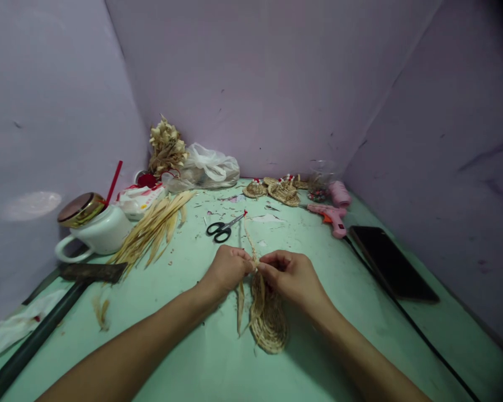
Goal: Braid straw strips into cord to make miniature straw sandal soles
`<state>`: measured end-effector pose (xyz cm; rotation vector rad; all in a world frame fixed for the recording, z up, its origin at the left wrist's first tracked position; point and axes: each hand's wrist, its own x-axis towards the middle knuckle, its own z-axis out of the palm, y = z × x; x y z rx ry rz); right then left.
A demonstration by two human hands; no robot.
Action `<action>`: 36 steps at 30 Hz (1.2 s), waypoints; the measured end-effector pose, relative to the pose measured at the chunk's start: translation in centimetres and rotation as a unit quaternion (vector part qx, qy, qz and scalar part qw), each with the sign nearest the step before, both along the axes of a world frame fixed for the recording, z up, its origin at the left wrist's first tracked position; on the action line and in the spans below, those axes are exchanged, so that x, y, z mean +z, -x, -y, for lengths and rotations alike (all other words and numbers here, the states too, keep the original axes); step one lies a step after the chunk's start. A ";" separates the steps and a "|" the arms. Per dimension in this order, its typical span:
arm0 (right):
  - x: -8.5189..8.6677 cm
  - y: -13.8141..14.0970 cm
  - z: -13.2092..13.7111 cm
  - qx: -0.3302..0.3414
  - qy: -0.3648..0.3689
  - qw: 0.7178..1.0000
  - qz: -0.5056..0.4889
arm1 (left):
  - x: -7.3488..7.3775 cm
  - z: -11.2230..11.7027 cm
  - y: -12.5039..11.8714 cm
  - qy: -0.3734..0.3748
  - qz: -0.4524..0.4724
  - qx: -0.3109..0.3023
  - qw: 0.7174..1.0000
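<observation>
My left hand (227,269) and my right hand (291,277) meet over the green table (184,357), both pinched on a braid of dried straw (250,241) that runs away toward the scissors. Below my hands hangs a coiled oval straw mat (269,321), joined to that braid; its lower part rests on the table. A loose straw strip (240,306) dangles beside it under my left hand.
Black scissors (220,229) lie just beyond my hands. A bundle of dried leaves (153,230), a white mug with gold lid (93,226) and a dark tool (90,272) sit left. Finished straw pieces (281,191), a pink glue gun (330,216) and a black phone (392,262) lie right.
</observation>
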<state>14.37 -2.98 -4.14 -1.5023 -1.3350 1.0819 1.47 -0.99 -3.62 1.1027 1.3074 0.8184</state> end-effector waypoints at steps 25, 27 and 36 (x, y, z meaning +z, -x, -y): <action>0.3 0.7 0.6 -0.045 -0.030 0.998 -0.021 | 0.5 0.2 -0.1 0.050 0.044 0.015 0.998; 0.6 0.7 0.3 -0.029 0.025 0.992 -0.123 | 0.5 0.3 -0.2 0.040 0.040 0.014 0.998; 0.2 0.3 0.1 0.051 0.096 0.982 -0.156 | -0.1 0.6 -0.4 0.013 0.022 -0.021 0.999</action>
